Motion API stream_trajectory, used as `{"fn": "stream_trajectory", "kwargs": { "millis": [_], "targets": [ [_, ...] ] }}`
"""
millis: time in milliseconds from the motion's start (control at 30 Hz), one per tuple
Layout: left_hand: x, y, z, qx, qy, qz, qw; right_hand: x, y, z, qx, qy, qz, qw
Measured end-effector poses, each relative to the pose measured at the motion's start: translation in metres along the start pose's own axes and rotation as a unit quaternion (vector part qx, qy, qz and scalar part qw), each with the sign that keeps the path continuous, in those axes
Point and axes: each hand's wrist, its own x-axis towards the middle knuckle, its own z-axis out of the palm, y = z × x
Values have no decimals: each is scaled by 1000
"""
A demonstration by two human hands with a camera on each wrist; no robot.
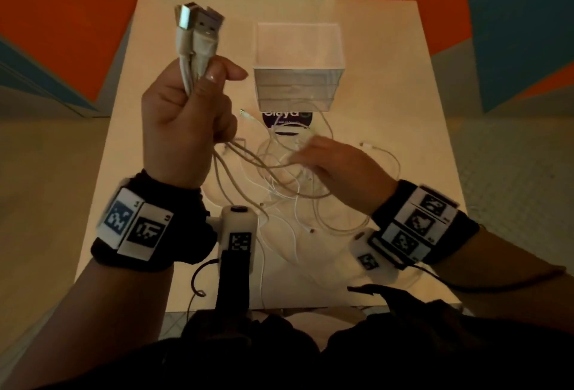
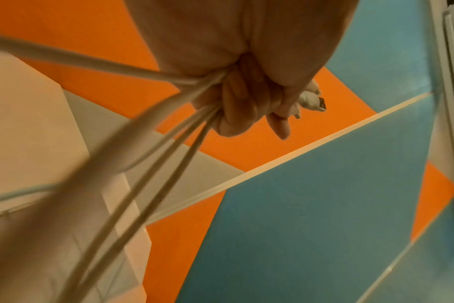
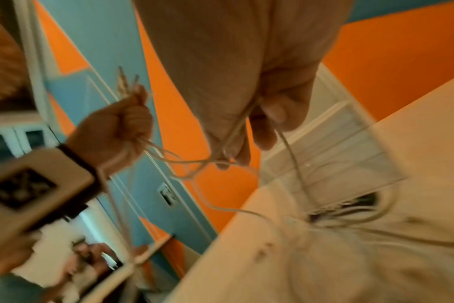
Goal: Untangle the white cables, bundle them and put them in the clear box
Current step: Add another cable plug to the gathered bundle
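My left hand is raised above the table's left side and grips several white cables just below their USB plugs. The strands hang from that fist down to a loose tangle of white cables on the table. My right hand is low over the tangle, and a thin cable strand runs between its thumb and curled fingers. The clear box stands just behind the tangle and looks to hold nothing; it also shows beyond my right fingers as the clear box.
The white table is small, with its edges close on all sides. A purple sticker lies in front of the box. Loose connector ends lie at the right and near the box. Orange and blue floor surrounds the table.
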Motion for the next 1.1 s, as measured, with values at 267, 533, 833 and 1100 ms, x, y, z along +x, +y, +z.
{"fn": "stream_trajectory", "kwargs": {
  "millis": [267,533,833,1100],
  "targets": [
    [6,3,-7,-27,21,10,999,-62,82,-45,64,-181,392,900],
    [4,3,31,-67,-72,4,995,19,-35,-74,180,-94,54,978],
    [-3,4,17,-101,-101,-17,990,18,-31,-19,355,-131,32,925],
    [0,-2,12,-112,-115,-28,987,11,-36,-24,334,-215,62,915]
  ]
}}
